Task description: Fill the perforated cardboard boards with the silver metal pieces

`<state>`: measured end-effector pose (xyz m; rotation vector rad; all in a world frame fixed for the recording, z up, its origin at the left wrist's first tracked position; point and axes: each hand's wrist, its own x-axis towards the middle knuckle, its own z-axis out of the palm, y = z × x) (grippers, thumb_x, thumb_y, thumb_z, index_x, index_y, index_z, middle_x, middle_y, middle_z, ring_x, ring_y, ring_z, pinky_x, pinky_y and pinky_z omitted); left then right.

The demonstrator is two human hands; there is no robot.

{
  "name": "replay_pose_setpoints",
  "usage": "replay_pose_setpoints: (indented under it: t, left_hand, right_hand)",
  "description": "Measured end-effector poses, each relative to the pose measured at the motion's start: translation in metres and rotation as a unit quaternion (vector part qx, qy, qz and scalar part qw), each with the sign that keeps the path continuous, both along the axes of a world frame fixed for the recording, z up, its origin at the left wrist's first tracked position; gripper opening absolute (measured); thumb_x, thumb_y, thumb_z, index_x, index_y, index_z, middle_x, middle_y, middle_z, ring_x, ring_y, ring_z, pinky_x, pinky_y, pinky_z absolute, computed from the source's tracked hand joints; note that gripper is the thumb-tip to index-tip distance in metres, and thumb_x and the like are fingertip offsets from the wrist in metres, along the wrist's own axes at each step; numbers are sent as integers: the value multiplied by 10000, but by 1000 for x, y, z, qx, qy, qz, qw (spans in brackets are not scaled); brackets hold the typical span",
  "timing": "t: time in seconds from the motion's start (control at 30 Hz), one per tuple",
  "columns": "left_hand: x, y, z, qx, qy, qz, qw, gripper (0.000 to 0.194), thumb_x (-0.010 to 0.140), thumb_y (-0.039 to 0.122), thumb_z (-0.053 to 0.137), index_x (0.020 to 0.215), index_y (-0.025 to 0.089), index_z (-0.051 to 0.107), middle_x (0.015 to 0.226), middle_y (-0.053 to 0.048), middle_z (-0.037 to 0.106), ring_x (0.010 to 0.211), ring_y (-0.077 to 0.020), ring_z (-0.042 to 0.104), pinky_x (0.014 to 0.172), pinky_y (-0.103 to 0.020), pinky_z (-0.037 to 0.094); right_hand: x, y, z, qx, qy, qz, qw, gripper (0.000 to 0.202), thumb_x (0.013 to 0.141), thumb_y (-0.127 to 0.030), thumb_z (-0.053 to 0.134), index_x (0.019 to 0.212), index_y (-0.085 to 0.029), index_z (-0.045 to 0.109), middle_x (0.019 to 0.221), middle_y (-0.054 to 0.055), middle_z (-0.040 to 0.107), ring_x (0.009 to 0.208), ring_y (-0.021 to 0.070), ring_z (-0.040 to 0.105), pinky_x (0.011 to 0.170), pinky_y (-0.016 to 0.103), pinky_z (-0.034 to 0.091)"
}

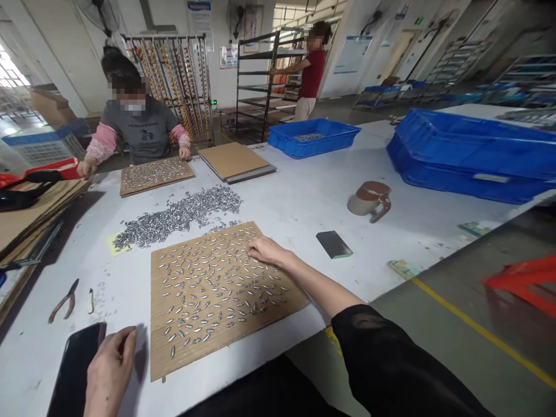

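Observation:
Many small silvery metal pieces lie spread over a brown cardboard sheet (158, 359) on the white table. At the sheet's upper right edge is my right hand (267, 251), its fingers pinched together; whatever they hold is too small to make out. My left hand (110, 368) rests left of the sheet, beside a black phone (76, 362), with thumb and fingers drawn together and their contents hidden. Beyond the sheet runs a long heap of the same metal pieces (178, 217).
Pliers (65, 302) and a small cutter (91, 301) lie at left. A dark block (333, 244), a mug (369, 200) and blue bins (469, 153) stand at right. Across the table, a person works at another cardboard sheet (157, 175); another person stands by a rack.

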<state>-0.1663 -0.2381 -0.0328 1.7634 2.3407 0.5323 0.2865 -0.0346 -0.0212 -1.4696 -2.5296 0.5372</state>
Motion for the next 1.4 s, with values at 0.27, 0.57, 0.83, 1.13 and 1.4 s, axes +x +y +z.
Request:
replay_pose_setpoints:
  t: [0.27,0.57,0.83,1.13,1.4]
  left_hand:
    - [9,0,4,15,-6,-9,1000,352,877,469,492,939,234,747,984,-83,775,901,-240,721,739,-285,541]
    - [7,1,7,37,-4,16,999,266,878,421,553,941,256,752,988,-64,767,892,-221,706,707,-272,530]
    - [-2,1,8,28,11,25,999,298,889,468,537,927,268,753,999,-65,766,898,-233,707,680,-282,535]
    - [5,10,-3,25,9,14,1000,378,917,499,456,959,251,739,1013,-89,761,935,-256,707,720,-313,544]
    - [8,12,4,-10,-8,-12,1000,326,862,488,513,922,260,739,972,-78,766,894,-244,715,704,-288,547]
  right_hand:
    - [-4,7,-8,29,-108,27,993,162,986,-198,575,904,-165,711,963,105,726,872,201,667,736,264,451]
    - [15,9,13,28,-33,-61,997,197,1002,-219,561,912,-167,729,966,87,729,893,180,661,771,244,429]
    - [44,16,27,59,-44,-154,985,207,967,-211,557,936,-186,761,994,88,740,900,192,652,759,255,404]
    - [43,-4,7,14,-68,-122,990,137,944,-213,608,892,-184,732,961,77,731,863,181,654,691,240,384]
    - [31,-6,-2,19,-104,-86,991,158,989,-208,579,906,-175,709,976,88,712,874,180,649,713,243,385]
